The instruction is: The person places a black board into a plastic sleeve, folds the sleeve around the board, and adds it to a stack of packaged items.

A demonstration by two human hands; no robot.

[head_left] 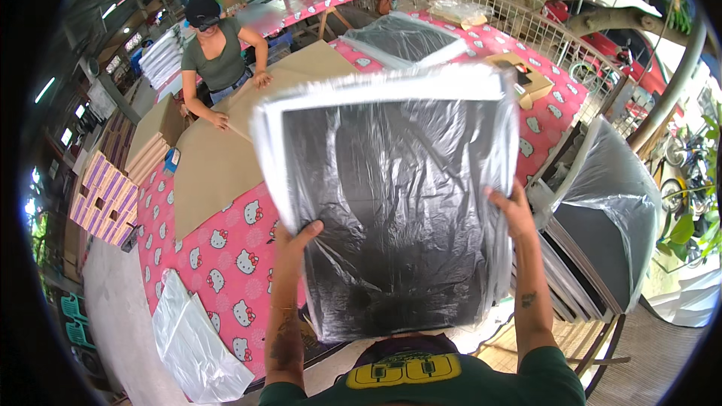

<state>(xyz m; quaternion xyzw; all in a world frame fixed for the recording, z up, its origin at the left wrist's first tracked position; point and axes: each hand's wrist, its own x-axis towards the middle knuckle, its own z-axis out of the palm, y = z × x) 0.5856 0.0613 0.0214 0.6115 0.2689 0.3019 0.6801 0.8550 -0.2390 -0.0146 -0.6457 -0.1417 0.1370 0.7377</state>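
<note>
In front of me I hold up a dark rectangular panel with a white frame (398,210), wrapped in clear, wrinkled plastic. My left hand (295,240) grips its left edge, with the thumb over the front and the fingers hidden behind. On the opposite edge, my right hand (514,212) has the same kind of hold, a bit higher up. The panel is tilted, and its far edge looks smeared by motion. Beneath it, a pink patterned tablecloth (199,214) covers the table. A white plastic bag (197,346) lies flat at the table's near left.
A co-worker (226,60) handles a large brown cardboard sheet (218,173) at the far left. Several wrapped panels (594,248) lean together on my right. Another wrapped panel (410,37) and an open cardboard box (530,79) lie farther back. Flat boxes (105,199) are stacked at left.
</note>
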